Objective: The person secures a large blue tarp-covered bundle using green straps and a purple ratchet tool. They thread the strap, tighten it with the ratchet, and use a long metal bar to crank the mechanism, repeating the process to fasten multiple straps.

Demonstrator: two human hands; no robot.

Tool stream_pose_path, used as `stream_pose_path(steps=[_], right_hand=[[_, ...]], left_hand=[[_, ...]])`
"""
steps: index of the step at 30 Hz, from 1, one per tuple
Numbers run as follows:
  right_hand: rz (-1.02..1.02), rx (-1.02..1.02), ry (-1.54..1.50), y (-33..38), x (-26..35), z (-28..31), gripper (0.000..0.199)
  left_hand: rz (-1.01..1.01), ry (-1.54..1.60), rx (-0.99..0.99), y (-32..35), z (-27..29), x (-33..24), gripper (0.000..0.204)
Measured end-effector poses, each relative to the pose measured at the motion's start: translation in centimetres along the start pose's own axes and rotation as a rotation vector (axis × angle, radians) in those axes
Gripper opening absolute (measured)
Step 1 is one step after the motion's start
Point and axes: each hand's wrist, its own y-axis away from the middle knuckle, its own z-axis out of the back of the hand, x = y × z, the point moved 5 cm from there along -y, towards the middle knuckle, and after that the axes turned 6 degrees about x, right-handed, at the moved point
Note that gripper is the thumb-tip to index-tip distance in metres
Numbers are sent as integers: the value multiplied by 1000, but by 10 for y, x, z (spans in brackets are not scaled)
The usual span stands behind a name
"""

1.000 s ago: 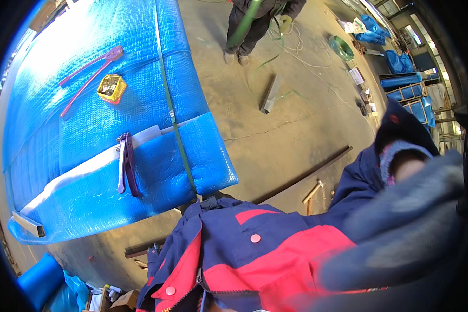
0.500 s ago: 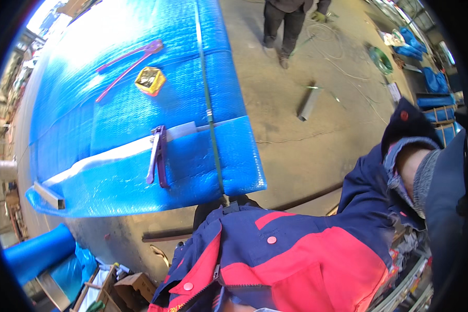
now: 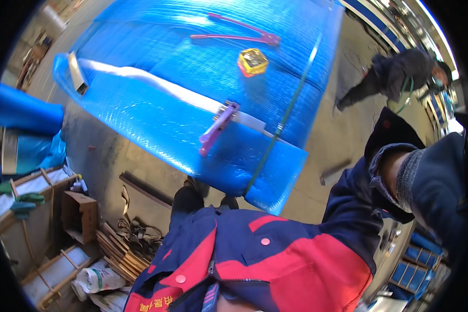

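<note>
My right arm bends up along the right side, and a wrist shows between the dark sleeve and a grey knitted cuff. Beyond that cuff, my right hand (image 3: pixel 438 174) appears as a dark blue gloved shape by the rim, its fingers hidden. My left hand is out of the picture. In front of me lies a large bundle in blue plastic wrap (image 3: pixel 156 117), with a green strap (image 3: pixel 295 99) round it. On top rest a purple hand tool (image 3: pixel 219 128), a long-handled pinkish-purple tool (image 3: pixel 244 32) with handles spread, and a yellow packet (image 3: pixel 252 63) holding small dark metal pieces.
A short metal channel piece (image 3: pixel 78 74) lies at the bundle's left corner. A co-worker (image 3: pixel 400 75) bends at the far right. At lower left are a blue roll (image 3: pixel 26 112), a cardboard box (image 3: pixel 79 216) and wood strips (image 3: pixel 122 252). A dark bar (image 3: pixel 146 190) lies on the floor.
My view has turned left, so the bundle and its tools appear shifted right and tilted. The co-worker, upright before, now bends over. My right arm stays raised.
</note>
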Motion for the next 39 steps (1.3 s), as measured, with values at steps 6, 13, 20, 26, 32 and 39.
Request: stream_pose_path(steps=[6, 13, 20, 26, 32, 39], right_hand=[[-177, 263, -104, 34, 3, -179, 27], [-606, 909, -246, 231, 68, -407, 43], [-606, 1183, -224, 312, 185, -624, 65], [-681, 1063, 43, 334, 129, -750, 71], [-863, 1210, 195, 355, 98, -857, 56], [-763, 1281, 266, 416, 62, -911, 51]], left_hand=[[74, 157, -18, 1, 33, 20, 39], [126, 187, 41, -71, 100, 97, 40], [-233, -707, -127, -221, 268, -2, 59], [-832, -225, -607, -225, 444, -251, 104], [-1152, -430, -666, -193, 503, -402, 100], [-1149, -739, -567, -303, 590, -457, 95]])
